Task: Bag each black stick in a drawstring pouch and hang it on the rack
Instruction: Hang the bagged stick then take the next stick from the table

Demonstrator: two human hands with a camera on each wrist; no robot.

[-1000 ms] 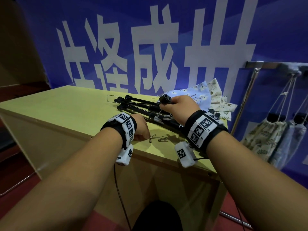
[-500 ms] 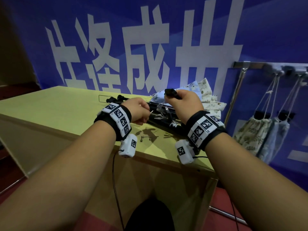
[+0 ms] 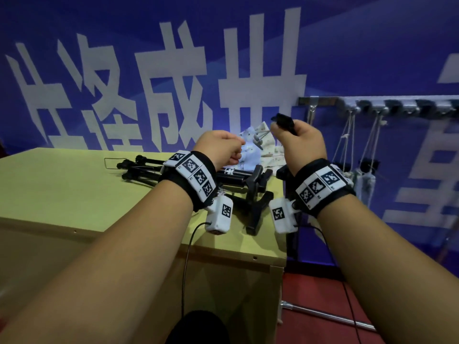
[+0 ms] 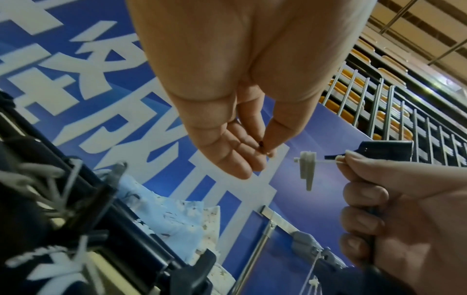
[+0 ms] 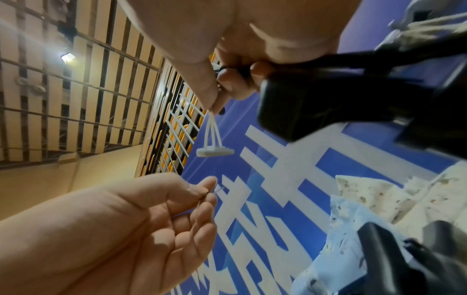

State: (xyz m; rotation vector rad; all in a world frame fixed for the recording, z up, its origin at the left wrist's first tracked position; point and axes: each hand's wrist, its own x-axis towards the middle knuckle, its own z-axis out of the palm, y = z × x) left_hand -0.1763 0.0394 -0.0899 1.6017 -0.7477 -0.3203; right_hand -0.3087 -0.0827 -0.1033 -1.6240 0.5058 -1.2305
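My right hand [image 3: 304,145] grips a black stick [image 3: 283,120] and holds it upright above the table's right end. Its thumb and forefinger also pinch a thin white loop with a small white plastic tag [image 4: 307,169] hanging from it. My left hand [image 3: 223,147] is raised just left of it, its thumb and forefinger pinching a tiny thin piece [image 5: 215,190], the other fingers loose. More black sticks [image 3: 149,167] lie in a pile on the table [image 3: 74,189]. A light blue pouch [image 3: 248,150] and a cream floral pouch [image 3: 272,155] lie behind them.
A metal rack [image 3: 323,101] with grey hooks stands to the right of the table. Two filled pouches [image 3: 365,180] hang from it by their strings. A blue banner with white characters is the backdrop. The table's right edge is below my right wrist.
Both hands have risen from the table. The right hand has lifted its stick upright. The left hand has come up from the tabletop pinching a small piece. The view has swung right.
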